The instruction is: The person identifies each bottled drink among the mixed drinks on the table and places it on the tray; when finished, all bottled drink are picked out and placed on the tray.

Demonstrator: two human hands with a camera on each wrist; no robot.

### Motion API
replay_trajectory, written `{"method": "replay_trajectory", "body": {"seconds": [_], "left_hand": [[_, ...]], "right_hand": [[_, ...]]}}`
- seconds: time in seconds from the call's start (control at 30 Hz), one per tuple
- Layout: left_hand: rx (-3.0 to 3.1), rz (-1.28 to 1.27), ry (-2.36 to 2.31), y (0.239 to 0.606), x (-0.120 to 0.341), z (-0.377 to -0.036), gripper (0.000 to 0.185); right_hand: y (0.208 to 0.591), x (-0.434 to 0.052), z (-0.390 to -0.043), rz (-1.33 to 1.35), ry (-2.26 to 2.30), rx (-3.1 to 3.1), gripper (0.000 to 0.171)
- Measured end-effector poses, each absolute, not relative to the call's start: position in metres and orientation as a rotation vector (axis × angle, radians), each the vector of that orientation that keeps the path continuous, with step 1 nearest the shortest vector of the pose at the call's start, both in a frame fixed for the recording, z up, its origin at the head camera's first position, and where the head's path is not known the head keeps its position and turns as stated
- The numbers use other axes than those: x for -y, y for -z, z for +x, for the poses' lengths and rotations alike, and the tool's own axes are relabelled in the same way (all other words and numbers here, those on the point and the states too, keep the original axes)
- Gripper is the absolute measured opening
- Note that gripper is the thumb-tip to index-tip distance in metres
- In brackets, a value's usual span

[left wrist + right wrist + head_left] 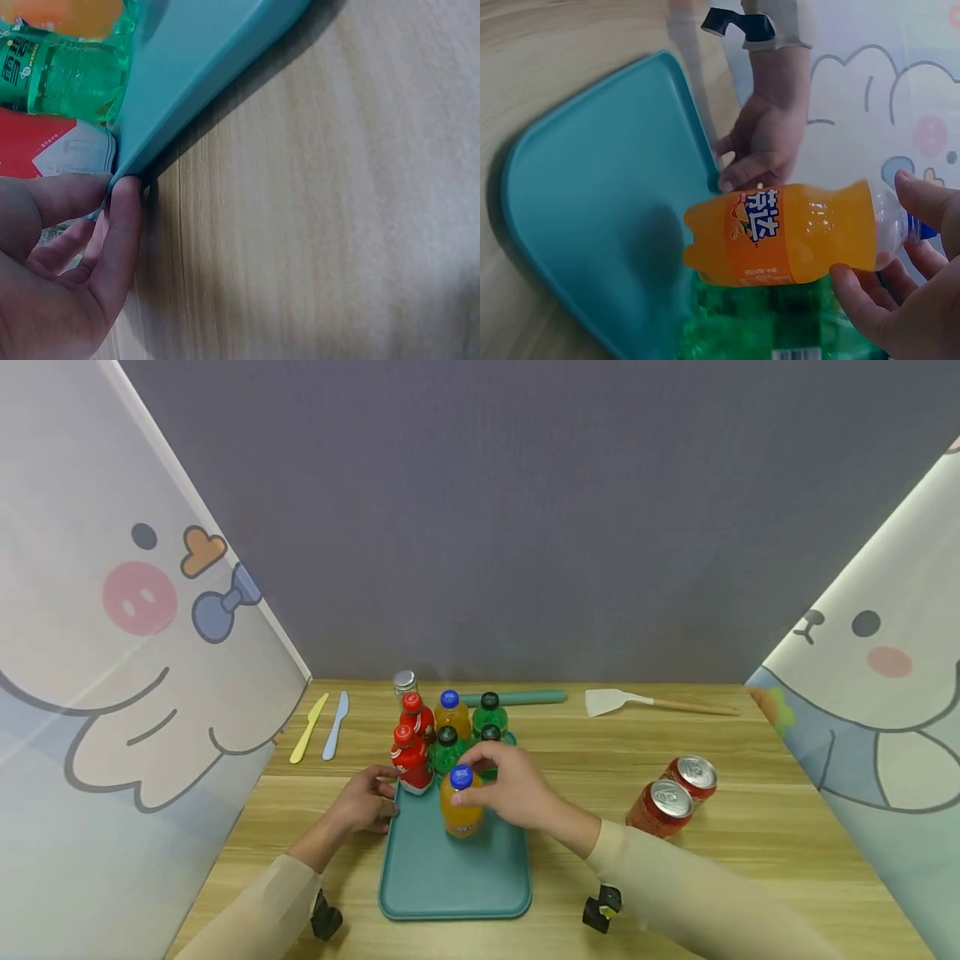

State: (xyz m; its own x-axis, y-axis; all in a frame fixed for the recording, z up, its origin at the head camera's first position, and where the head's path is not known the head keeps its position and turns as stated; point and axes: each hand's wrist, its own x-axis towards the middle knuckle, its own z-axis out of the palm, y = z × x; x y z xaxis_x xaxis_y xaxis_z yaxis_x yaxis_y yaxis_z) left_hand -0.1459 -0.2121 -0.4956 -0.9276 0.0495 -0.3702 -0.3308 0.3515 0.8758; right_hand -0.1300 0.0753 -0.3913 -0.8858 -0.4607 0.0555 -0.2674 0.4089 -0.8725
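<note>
My right hand (517, 789) grips an orange soda bottle (461, 817) with a blue cap near its neck, over the teal tray (453, 885). Whether the bottle's base touches the tray, I cannot tell. At the tray's left edge, my left hand (363, 802) pinches the rim between thumb and fingers, as the left wrist view also shows. Just beyond stand two red bottles (412, 762), green bottles (446, 753) with black caps, and a second orange soda bottle (452, 718). The right hand partly hides one green bottle (490, 735).
Two red soda cans (660, 810) stand on the table at the right. Along the back lie a white spatula (611, 700) with a wooden handle and a teal rolled item (525, 697). A lidded jar (405, 683), a yellow knife (307, 731) and a blue knife (335, 727) are back left.
</note>
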Motion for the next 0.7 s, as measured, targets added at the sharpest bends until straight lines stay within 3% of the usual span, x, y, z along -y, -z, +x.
{"method": "replay_trajectory", "body": {"seconds": [0.7], "left_hand": [[-2.274,-0.273,-1.597,0.496,0.212,-0.147,0.06]], "right_hand": [[0.41,-0.048,-0.135,-0.629,1.41,-2.519,0.034]]}}
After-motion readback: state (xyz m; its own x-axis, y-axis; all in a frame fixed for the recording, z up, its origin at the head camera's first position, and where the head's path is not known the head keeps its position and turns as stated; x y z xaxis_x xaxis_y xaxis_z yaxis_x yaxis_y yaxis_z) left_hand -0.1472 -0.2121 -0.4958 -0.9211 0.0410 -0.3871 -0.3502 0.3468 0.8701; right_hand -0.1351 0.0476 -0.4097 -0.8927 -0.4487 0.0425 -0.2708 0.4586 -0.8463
